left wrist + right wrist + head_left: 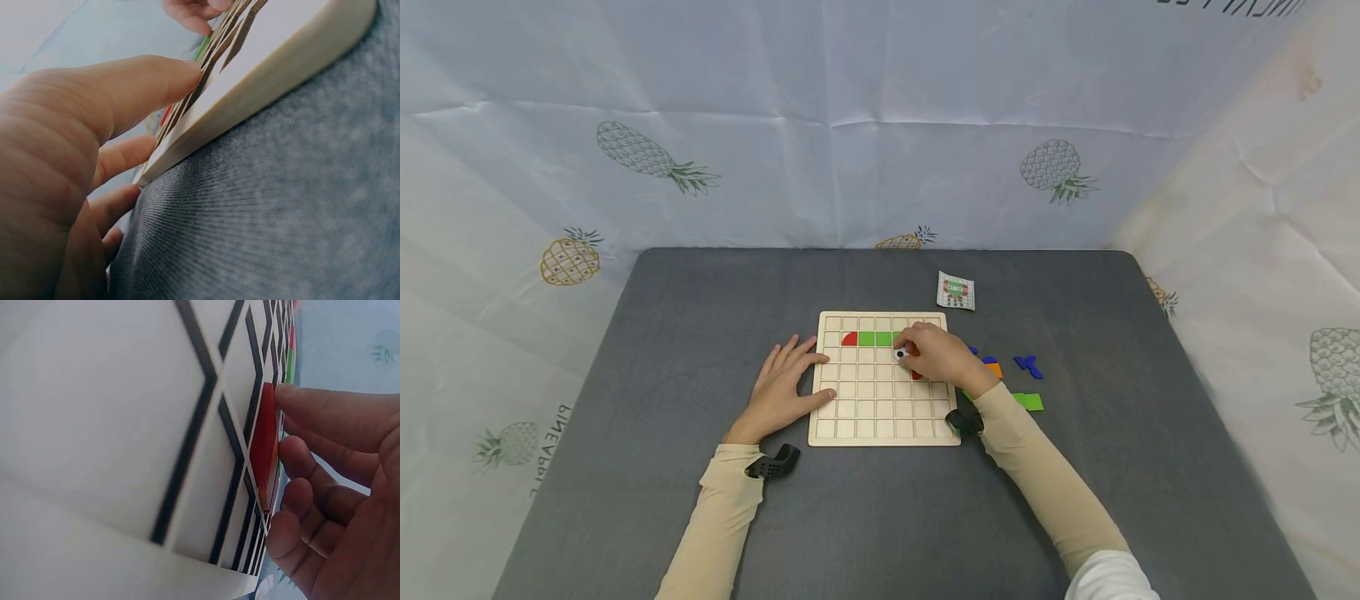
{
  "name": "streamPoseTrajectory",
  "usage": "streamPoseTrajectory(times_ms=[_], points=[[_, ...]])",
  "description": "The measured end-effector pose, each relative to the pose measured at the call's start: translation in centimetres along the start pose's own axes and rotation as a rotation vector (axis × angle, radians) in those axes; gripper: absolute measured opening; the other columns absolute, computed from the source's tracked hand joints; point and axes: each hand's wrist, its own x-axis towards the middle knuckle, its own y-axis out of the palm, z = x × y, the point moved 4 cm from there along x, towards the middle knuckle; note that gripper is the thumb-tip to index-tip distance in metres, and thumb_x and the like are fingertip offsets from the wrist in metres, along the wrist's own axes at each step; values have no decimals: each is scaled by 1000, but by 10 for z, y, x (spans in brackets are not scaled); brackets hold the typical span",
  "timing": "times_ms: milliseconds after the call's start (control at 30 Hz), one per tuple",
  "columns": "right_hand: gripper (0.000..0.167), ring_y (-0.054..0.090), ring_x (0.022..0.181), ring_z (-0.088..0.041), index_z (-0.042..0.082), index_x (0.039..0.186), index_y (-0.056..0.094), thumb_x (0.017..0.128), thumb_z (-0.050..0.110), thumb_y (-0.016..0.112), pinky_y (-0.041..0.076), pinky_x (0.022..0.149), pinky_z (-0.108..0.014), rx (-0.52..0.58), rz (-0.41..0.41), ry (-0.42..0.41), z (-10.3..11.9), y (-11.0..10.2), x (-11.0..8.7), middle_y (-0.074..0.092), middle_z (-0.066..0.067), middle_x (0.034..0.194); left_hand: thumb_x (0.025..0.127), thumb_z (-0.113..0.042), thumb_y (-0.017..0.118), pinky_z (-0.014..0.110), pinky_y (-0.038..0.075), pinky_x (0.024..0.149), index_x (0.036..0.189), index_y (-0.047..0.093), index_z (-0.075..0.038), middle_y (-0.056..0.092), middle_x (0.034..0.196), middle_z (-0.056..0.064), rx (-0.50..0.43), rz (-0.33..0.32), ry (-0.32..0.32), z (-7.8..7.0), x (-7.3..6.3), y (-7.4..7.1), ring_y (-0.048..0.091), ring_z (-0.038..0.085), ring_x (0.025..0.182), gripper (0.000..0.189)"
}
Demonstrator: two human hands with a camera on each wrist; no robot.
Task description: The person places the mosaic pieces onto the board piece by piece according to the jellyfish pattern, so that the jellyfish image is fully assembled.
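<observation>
A wooden grid board (857, 429) lies on the dark table. My left hand (781, 392) rests at its left edge, fingers spread, with the thumb (150, 81) over the rim. Over the upper right of the grid, my right hand (942, 354) pinches a white tile with a black dot (900, 354) between thumb and forefinger. A red quarter-round tile (850, 339) and several green square tiles (867, 339) form a row near the top of the grid. Another red tile (264, 447) sits on the grid beside my right fingers, partly covered by the hand in the head view.
A small printed picture card (956, 291) lies beyond the board's upper right corner. Right of the board are blue pieces (1030, 365), an orange piece (995, 369) and green tiles (1032, 402), some behind my right forearm. Pineapple-print cloth (880, 167) hangs behind the table.
</observation>
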Motion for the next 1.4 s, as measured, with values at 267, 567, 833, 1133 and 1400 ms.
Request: streamPoseTrajectory(times_ms=[267, 567, 833, 1133, 1400], points=[[28, 56, 89, -17, 9, 123, 68, 97, 18, 67, 51, 79, -32, 71, 14, -29, 2, -10, -7, 66, -6, 107, 87, -47, 74, 50, -2, 131, 139, 59, -18, 31, 167, 7, -4, 3, 0, -1, 0, 0, 10, 30, 160, 61], [29, 57, 89, -18, 3, 126, 67, 101, 16, 62, 51, 70, -28, 177, -49, -67, -2, -37, -26, 67, -7, 107, 87, -47, 74, 50, -2, 131, 139, 59, -18, 31, 167, 7, -4, 4, -4, -1, -1, 0, 10, 30, 160, 61], [30, 56, 89, -19, 6, 128, 66, 101, 19, 62, 52, 70, -31, 217, -97, -14, -14, -55, -49, 66, -5, 106, 87, -48, 74, 49, -2, 131, 139, 58, -19, 31, 167, 7, 3, 7, -3, -1, -1, 0, 10, 30, 160, 61], [30, 56, 91, -21, 4, 129, 64, 102, 17, 62, 50, 68, -32, 218, -121, 50, -34, -65, -74, 66, -9, 108, 87, -48, 74, 50, -2, 131, 139, 58, -19, 30, 167, 6, 0, 14, -3, -1, -1, 0, 9, 30, 160, 61], [29, 56, 89, -21, 2, 127, 66, 102, 16, 62, 51, 67, -29, 203, -135, 59, -51, -63, -88, 66, -9, 106, 88, -50, 73, 50, -1, 131, 139, 58, -19, 30, 167, 7, 10, 13, 3, -1, -1, -2, 10, 30, 160, 62]])
